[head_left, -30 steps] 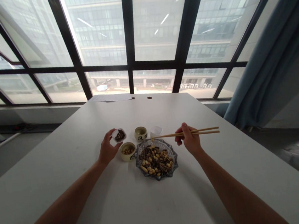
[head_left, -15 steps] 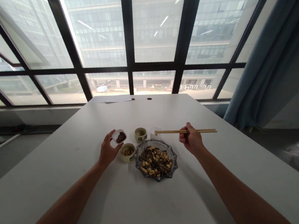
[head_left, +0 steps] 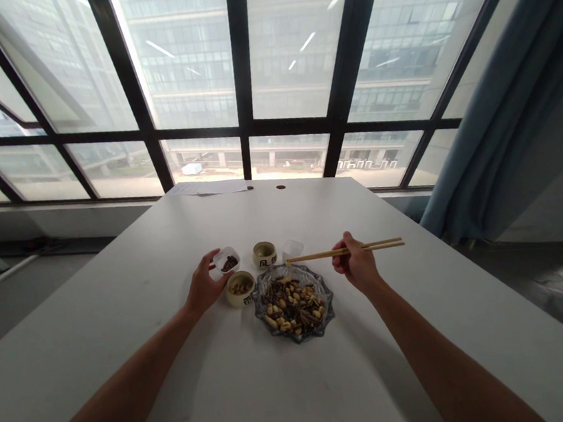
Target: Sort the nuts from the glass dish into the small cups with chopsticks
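Note:
My left hand (head_left: pixel 207 284) grips a small clear dish (head_left: pixel 218 263) with dark pieces in it, left of the cups. My right hand (head_left: pixel 356 263) holds a pair of wooden chopsticks (head_left: pixel 383 244), which point left. A small pale piece (head_left: pixel 288 263) is at their tips, above the far rim of the glass bowl (head_left: pixel 328 300). Peanuts and dark, seed-like pieces fill that bowl. One ceramic cup (head_left: pixel 240 300) with brown pieces stands just below the left-hand dish; another ceramic cup (head_left: pixel 265 260) stands beyond the bowl. Behind the chopstick tips sits a second clear dish (head_left: pixel 294 246).
The white table (head_left: pixel 300 390) reaches to the windows. White papers (head_left: pixel 213 187) lie at its far edge, near two small round dark spots. A blue curtain (head_left: pixel 483 122) hangs at the right.
The chopstick tips have moved left and nearer to me, from over the second clear dish to the bowl's far rim. The dish in my left hand has tilted and shifted slightly.

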A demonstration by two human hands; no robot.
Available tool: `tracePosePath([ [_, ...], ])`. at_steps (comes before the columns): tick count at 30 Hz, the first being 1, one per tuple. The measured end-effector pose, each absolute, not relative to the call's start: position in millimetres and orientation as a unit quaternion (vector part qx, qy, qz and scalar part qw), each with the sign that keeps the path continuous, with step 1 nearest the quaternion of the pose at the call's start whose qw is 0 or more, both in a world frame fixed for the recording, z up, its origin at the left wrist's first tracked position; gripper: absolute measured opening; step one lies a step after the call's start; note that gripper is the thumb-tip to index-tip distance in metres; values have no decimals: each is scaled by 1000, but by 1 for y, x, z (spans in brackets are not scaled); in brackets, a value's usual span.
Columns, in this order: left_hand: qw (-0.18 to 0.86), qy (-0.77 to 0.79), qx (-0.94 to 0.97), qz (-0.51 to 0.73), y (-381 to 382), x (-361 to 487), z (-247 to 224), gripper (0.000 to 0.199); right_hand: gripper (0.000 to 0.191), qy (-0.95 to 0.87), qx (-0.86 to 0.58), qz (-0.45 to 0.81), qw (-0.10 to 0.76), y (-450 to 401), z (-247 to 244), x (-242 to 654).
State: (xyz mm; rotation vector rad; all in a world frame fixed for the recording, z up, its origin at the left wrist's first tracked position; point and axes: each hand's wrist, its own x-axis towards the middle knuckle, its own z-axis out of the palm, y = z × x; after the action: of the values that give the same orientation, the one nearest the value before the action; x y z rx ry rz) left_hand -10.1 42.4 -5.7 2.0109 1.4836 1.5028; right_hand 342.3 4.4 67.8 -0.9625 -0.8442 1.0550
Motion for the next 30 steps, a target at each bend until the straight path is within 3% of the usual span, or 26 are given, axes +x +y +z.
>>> tracePosePath([
  [9,181,512,688,482,47,-10,-12,64,51,-425,-430,476,639,3,65,344],
  [14,32,463,727,506,38,-13,0,51,51,-430,-428,475,638,4,64,345],
  [17,-61,391,806,441,24,-9,10,54,51,-424,-431,477,638,3,66,343],
  [22,-61,319,902,284,8,2,20,65,52,-418,-434,473,643,2,68,342],
  [30,-66,324,894,301,7,2,24,63,52,-414,-436,472,645,3,67,342],
])
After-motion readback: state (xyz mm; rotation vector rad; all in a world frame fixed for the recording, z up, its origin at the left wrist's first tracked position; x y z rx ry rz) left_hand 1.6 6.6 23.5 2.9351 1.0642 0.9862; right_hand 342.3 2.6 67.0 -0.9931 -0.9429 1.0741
